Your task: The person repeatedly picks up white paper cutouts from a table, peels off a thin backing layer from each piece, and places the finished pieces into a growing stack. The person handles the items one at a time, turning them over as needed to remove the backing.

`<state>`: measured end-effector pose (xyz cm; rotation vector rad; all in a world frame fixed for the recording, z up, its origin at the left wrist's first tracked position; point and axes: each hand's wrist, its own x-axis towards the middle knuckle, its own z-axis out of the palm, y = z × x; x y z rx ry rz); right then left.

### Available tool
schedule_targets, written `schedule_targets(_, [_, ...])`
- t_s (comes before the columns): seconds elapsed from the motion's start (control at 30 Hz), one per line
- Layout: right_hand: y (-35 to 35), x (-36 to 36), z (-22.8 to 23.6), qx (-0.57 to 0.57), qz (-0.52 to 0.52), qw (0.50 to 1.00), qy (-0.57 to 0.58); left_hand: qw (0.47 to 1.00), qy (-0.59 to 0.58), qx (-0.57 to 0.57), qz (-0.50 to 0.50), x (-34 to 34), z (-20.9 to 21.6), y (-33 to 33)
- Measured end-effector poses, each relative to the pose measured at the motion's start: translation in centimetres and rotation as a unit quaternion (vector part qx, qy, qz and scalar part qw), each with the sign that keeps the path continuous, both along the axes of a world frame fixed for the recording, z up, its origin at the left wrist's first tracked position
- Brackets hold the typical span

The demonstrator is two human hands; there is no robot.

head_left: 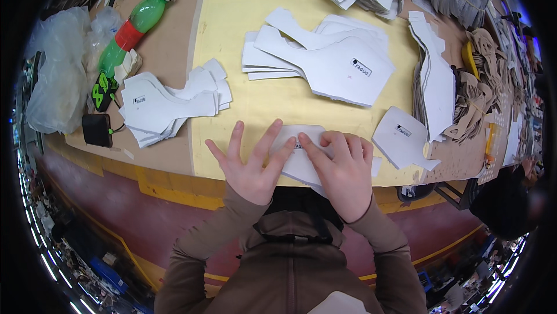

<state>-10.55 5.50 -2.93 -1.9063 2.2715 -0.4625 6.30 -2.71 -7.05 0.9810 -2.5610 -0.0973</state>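
A white cut piece of flat sheet material [303, 169] lies at the near edge of the yellow board, partly covered by my hands. My left hand [250, 172] rests over its left side with fingers spread; its thumb touches a small printed label [298, 146]. My right hand [347, 178] presses its thumb on the label's right end. Its other fingers are curled in, and whatever they may hold is hidden. To the right lies a similar labelled white piece [400, 146]. Beyond my hands, a stack of white pieces [348, 62] carries a label on top.
The yellow board [232, 18] covers the middle of the table. At left are another white stack [156, 105], a green bottle [145, 15], a black device [97, 130] and plastic bags [58, 76]. More white pieces [435, 82] and brown bundled pieces [473, 105] stand at right.
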Motion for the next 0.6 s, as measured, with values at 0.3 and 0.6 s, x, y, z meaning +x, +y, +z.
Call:
schedule_targets(0.3, [0.7, -0.4, -0.5, -0.026, -0.019, 0.999, -0.044, 0.994, -0.100, -0.021, -0.038, 0.3, 0.5, 0.2])
schedule_targets(0.6, [1.0, -1.3, -1.1, -0.037, 0.007, 0.999, -0.018, 0.987, -0.033, 0.098, -0.126, 1.7, 0.6, -1.5])
